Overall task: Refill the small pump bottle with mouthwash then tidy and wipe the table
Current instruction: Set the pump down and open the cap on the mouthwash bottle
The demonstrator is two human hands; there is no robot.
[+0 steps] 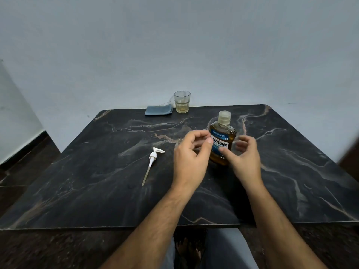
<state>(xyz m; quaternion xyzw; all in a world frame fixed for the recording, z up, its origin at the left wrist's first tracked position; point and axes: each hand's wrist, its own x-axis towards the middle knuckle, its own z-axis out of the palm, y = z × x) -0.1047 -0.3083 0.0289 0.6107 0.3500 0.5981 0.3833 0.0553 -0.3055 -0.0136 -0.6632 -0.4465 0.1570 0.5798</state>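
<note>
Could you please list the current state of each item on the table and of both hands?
Mouthwash bottle: upright, cap on, mostly full of amber liquid.
Pump head: removed, lying flat on the table.
Small bottle: mostly hidden behind the left hand, state unclear.
Glass: upright, a little yellowish liquid inside.
Cloth: folded, at the far edge.
Left hand: loosely curled, holding nothing visible.
Right hand: open, beside the mouthwash bottle.

drinking glass (182, 102) with yellowish liquid

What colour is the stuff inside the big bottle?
Amber-brown, like tea, inside the mouthwash bottle with its blue label. The head view shows it.
</note>
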